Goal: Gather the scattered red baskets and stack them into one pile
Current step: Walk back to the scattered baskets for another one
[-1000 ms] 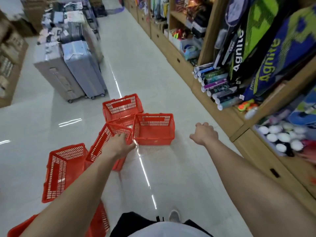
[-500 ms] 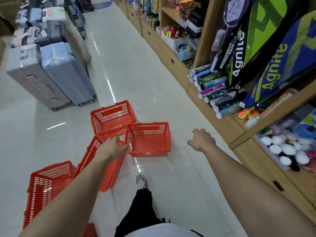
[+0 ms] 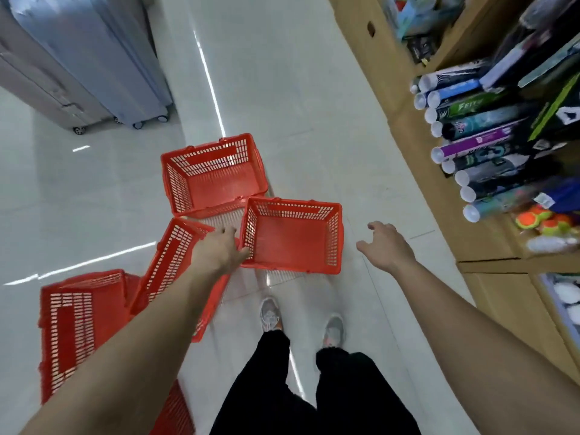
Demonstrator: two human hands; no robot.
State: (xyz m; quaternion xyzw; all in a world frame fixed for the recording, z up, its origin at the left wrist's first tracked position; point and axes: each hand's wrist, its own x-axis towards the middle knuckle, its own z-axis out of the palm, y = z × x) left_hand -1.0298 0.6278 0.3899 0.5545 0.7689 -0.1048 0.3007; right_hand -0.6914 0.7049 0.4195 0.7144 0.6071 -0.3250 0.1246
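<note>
Glossy tiles (image 3: 282, 89), L grip (image 3: 219, 249) at mesh basket (image 3: 292, 237), hold unclear, R grip (image 3: 387, 246) splayed, empty

Bright overhead light streaks the glossy floor (image 3: 282, 89); right-edge shelves (image 3: 489, 127) blur.

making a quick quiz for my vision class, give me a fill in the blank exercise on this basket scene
1. The right hand holds ___.
2. ___ red baskets stand upright with open tops: the far basket and the near basket.
3. The suitcases stand on the person's ___ side.
4. The trousers are ___ in colour.
Missing words: nothing; two; left; black.
</note>
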